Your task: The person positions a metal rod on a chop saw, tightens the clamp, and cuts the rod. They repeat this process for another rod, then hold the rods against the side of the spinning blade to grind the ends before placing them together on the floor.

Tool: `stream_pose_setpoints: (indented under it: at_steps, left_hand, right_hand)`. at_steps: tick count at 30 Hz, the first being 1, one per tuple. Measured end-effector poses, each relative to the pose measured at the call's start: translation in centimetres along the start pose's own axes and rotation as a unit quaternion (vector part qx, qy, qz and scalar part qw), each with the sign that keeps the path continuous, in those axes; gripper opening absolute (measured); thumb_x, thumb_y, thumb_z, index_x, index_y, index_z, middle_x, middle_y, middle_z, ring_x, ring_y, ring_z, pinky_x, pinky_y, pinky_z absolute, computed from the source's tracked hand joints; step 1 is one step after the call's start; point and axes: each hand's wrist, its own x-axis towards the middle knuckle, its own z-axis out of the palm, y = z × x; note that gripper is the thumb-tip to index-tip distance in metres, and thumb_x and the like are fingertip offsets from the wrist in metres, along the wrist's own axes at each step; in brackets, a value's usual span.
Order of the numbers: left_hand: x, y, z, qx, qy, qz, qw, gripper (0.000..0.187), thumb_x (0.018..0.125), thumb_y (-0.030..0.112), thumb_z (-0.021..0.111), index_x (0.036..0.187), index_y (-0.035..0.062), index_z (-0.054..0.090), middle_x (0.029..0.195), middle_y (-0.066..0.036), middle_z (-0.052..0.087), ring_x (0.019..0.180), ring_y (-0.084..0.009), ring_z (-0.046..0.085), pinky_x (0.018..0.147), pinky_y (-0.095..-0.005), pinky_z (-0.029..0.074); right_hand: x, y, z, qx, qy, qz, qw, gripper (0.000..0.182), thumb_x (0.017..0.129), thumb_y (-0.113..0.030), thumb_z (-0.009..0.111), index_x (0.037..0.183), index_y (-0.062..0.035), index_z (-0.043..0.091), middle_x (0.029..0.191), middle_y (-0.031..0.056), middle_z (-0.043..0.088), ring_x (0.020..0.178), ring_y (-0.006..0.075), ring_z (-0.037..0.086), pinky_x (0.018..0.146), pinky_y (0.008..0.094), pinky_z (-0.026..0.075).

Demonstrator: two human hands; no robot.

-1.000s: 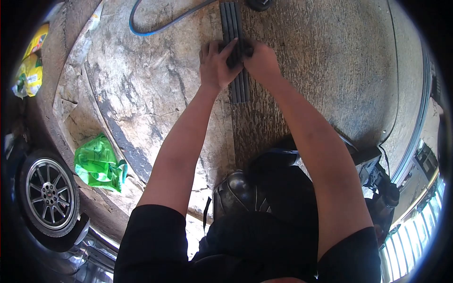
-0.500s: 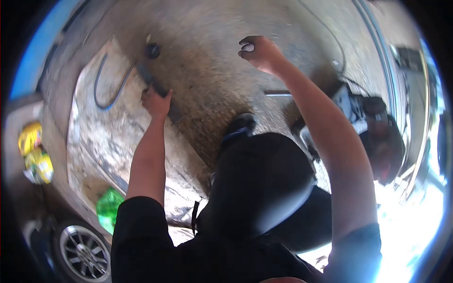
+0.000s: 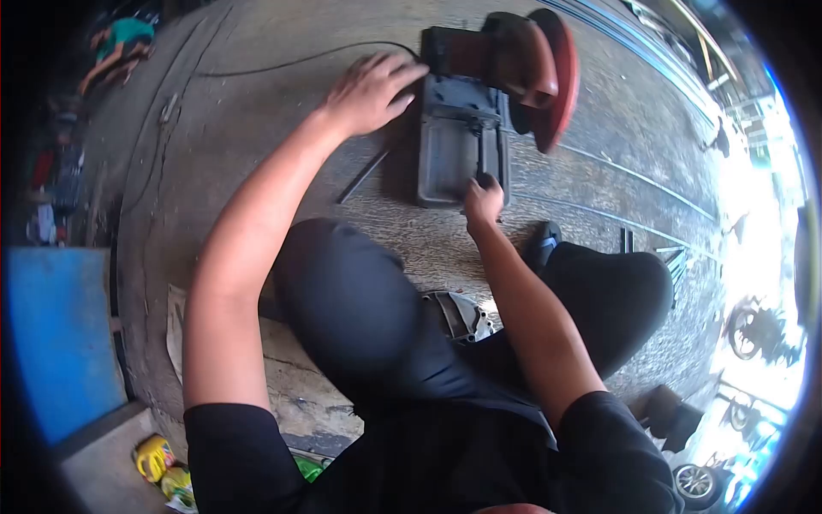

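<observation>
A chop saw [image 3: 462,120] with a grey base and a red guard stands on the floor ahead of my knees. My left hand [image 3: 368,92] reaches to the saw's rear left side, fingers spread, their tips right at the edge of its body. At the front of the base, my right hand [image 3: 485,204] is closed around the dark end of the vise screw [image 3: 481,158]. On the floor, left of the base, lies a thin metal bar [image 3: 364,176].
A power cord [image 3: 300,58] runs left from the saw. Long metal bars [image 3: 629,176] lie to the right. Near my legs is a cast metal part [image 3: 458,315]. A person [image 3: 124,41] crouches at the far upper left. A blue panel [image 3: 64,334] stands at left.
The view has swung right, bringing the chop saw to the centre. My left hand has left the dark flat piece on the board; my right hand has come down to the vise screw.
</observation>
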Motion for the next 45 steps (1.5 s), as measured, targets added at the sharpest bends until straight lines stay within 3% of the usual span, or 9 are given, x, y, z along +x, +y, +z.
stream_pose_setpoints:
  at_steps: [6,9,12,14,16,21,25,37,45]
  left_hand:
    - [11.1,10.3,0.5,-0.056,0.067,0.1,0.991,0.049,0.08,0.041,0.07,0.122,0.0177,0.059,0.13,-0.012,0.047,0.123,-0.033,0.045,0.103,-0.0447,0.039]
    - [12.9,12.4,3.1,0.024,0.054,0.047,0.997,0.042,0.081,0.037,0.07,0.118,0.019,0.06,0.137,-0.014,0.043,0.13,-0.0359,0.038,0.107,-0.0471,0.034]
    - [14.4,10.9,3.9,-0.002,0.069,0.087,0.994,0.043,0.083,0.028,0.071,0.121,0.014,0.057,0.133,-0.016,0.047,0.125,-0.0351,0.043,0.104,-0.0456,0.036]
    - [15.2,10.3,4.0,-0.018,0.084,0.078,0.993,0.042,0.081,0.025,0.072,0.119,0.0145,0.058,0.131,-0.013,0.049,0.125,-0.0348,0.043,0.102,-0.0448,0.038]
    - [16.5,10.6,1.7,-0.079,0.005,0.037,0.996,0.049,0.08,0.016,0.072,0.122,0.0105,0.048,0.146,-0.021,0.031,0.135,-0.0388,0.029,0.109,-0.0483,0.03]
    - [16.9,10.8,2.0,-0.081,0.038,-0.015,0.996,0.05,0.08,0.014,0.072,0.123,0.0117,0.047,0.147,-0.022,0.029,0.136,-0.0394,0.029,0.109,-0.0484,0.03]
    - [16.6,11.4,2.1,-0.057,0.023,-0.043,0.997,0.049,0.082,0.014,0.07,0.125,0.0123,0.045,0.15,-0.02,0.024,0.137,-0.0387,0.027,0.111,-0.0479,0.029]
    - [16.7,11.2,2.2,-0.048,0.024,-0.033,0.998,0.047,0.084,0.014,0.068,0.124,0.0129,0.045,0.151,-0.019,0.023,0.14,-0.0364,0.024,0.112,-0.0469,0.028]
    - [16.7,11.2,2.3,-0.07,0.025,-0.036,0.997,0.048,0.083,0.013,0.069,0.124,0.0132,0.045,0.15,-0.019,0.025,0.139,-0.0368,0.025,0.111,-0.0481,0.029]
  right_hand:
    - [1.1,10.4,-5.3,0.047,0.135,0.338,0.93,0.055,0.084,-0.021,0.064,0.131,-0.0018,0.045,0.121,0.019,0.057,0.101,0.0275,0.061,0.087,0.0348,0.048]
    - [1.4,10.6,-3.7,0.373,0.061,0.492,0.785,0.038,0.09,-0.027,0.056,0.12,-0.004,0.05,0.113,0.0139,0.057,0.094,0.0336,0.06,0.084,0.0478,0.047]
    - [1.5,10.5,-2.6,0.33,0.063,0.463,0.82,0.037,0.094,-0.033,0.05,0.11,0.0003,0.057,0.104,0.0181,0.063,0.082,0.0295,0.061,0.073,0.0447,0.05]
    - [-3.8,9.5,-2.1,0.013,0.008,0.136,0.991,0.036,0.087,-0.031,0.058,0.088,0.0042,0.063,0.085,0.0266,0.063,0.081,0.0346,0.062,0.07,0.046,0.048]
    - [-10.2,7.6,-2.2,-0.257,-0.486,-0.068,0.832,0.027,0.079,-0.024,0.065,0.084,0.0018,0.068,0.089,0.0211,0.067,0.084,0.0353,0.065,0.077,0.0424,0.05]
    - [-10.9,8.6,-0.6,-0.014,-0.363,0.179,0.915,0.043,0.073,-0.024,0.074,0.106,0.003,0.065,0.105,0.0253,0.064,0.103,0.0347,0.062,0.093,0.0405,0.047]
    - [-4.1,12.3,0.4,0.115,0.06,0.193,0.973,0.083,0.077,-0.026,0.078,0.137,0.0088,0.032,0.129,0.0208,0.051,0.116,0.0264,0.051,0.096,0.0346,0.04]
    - [1.6,12.5,-2.5,0.465,0.012,0.427,0.775,0.03,0.095,-0.016,0.056,0.113,0.0074,0.049,0.102,0.0152,0.056,0.085,0.0219,0.06,0.074,0.0391,0.052]
    - [1.2,12.8,-2.5,0.429,-0.009,0.442,0.788,0.033,0.089,-0.026,0.065,0.105,0.0007,0.053,0.09,0.0073,0.055,0.075,0.0231,0.06,0.07,0.0396,0.054]
